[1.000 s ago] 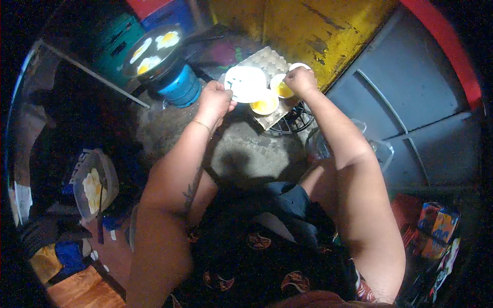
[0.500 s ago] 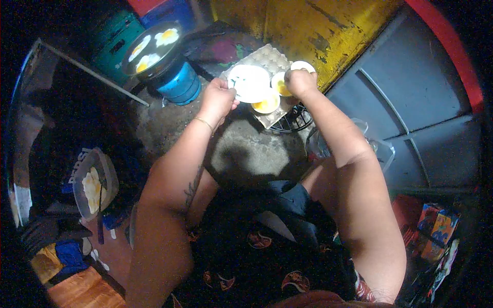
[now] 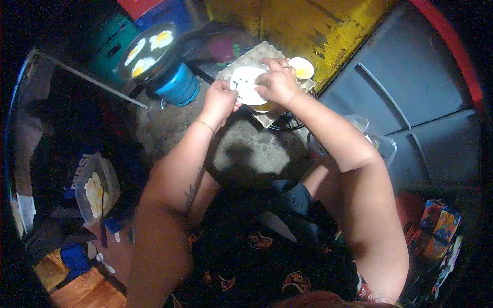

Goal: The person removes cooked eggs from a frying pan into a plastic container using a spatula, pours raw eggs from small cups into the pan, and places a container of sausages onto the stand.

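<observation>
My left hand is closed on the left edge of a small white plate with dark green marks. My right hand reaches over the plate's right side, its thumb and fingers curved but apart; I cannot make out anything between them. Just beyond it stands a small white bowl with yellow egg in it. Part of another egg bowl shows below the plate. Beneath these is a grey egg tray, partly hidden by the plate and my right hand.
At upper left, a frying pan with several frying eggs sits over a blue burner. A plastic tub of cooked eggs stands at lower left. Clear plastic containers lie beside my right forearm, near the grey panel.
My right hand has moved left from the egg bowls to the white plate, and its fingers have spread. One egg bowl is now hidden behind it. The left hand keeps its hold.
</observation>
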`<state>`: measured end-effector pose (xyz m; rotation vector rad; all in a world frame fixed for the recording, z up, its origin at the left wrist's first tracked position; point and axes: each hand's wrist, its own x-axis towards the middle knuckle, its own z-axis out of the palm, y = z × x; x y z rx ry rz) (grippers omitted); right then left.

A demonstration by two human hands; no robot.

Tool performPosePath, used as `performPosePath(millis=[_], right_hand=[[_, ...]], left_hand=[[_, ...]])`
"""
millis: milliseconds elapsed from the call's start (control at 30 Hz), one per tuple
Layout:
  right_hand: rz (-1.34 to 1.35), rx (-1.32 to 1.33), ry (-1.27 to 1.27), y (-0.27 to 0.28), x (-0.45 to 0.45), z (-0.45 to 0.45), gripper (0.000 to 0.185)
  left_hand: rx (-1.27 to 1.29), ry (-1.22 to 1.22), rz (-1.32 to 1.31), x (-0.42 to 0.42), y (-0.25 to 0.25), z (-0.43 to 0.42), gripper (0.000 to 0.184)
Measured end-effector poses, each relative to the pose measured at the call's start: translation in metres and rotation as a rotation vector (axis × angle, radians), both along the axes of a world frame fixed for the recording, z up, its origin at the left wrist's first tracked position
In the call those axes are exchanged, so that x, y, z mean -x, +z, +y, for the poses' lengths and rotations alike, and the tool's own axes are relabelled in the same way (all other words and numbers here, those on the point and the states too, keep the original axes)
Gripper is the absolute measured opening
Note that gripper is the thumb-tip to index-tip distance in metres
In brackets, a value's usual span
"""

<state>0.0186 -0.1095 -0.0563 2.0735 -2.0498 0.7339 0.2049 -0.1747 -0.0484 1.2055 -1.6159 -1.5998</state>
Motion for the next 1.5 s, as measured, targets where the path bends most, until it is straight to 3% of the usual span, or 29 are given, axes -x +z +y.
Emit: performPosePath(millis=[200,400,467,533,600,733,933,1133,1333,1400,1433,1500], right_hand=[[-0.157,0.089,-0.049,-0.006,0.002,-0.006,0.014],[-0.558,0.099,-0.111,-0.026,0.056,-0.035,0.016],[-0.315,0.168,-0.221,-0.026,0.092,-0.037,0.02],[-0.182,-0.009,-0.515,-0.026,0.12,-0.041,0.026],[-0.112,-0.045,-0.641,-0.025,0.134,-0.033,0.028],[0.005,-0.322,-0.656,-0.016,0.14,-0.024,0.034],[0.113,-0.494,-0.649,-0.003,0.135,-0.027,0.029],[0.082,-0.504,-0.793,0.001,0.134,-0.031,0.023],[0.025,-0.509,-0.689,0.003,0.115,-0.021,0.025],[0.14,-0.54,-0.726,-0.009,0.128,-0.026,0.026],[0.227,-0.559,-0.685,-0.009,0.128,-0.025,0.025],[0.293,-0.417,-0.62,-0.002,0.111,-0.018,0.035]], left_hand=[[-0.043,-0.005,0.033,0.007,-0.01,0.0,0.015],[-0.111,-0.002,0.043,0.008,-0.01,-0.001,0.014],[-0.102,0.005,0.049,0.006,-0.01,-0.001,0.015],[-0.087,0.018,0.044,0.003,-0.011,-0.001,0.016],[-0.079,0.024,0.015,0.002,-0.011,-0.002,0.016],[-0.062,0.009,0.014,0.0,-0.013,-0.005,0.015],[-0.059,0.006,0.075,-0.002,-0.01,-0.009,0.014],[-0.013,-0.033,0.042,-0.006,-0.007,-0.013,0.014],[-0.05,-0.009,0.029,-0.004,0.002,-0.01,0.018],[-0.077,-0.028,0.074,-0.003,0.003,-0.008,0.016],[0.059,-0.058,0.046,-0.002,-0.005,-0.011,0.018],[-0.019,-0.03,-0.02,-0.006,0.013,-0.003,0.021]])
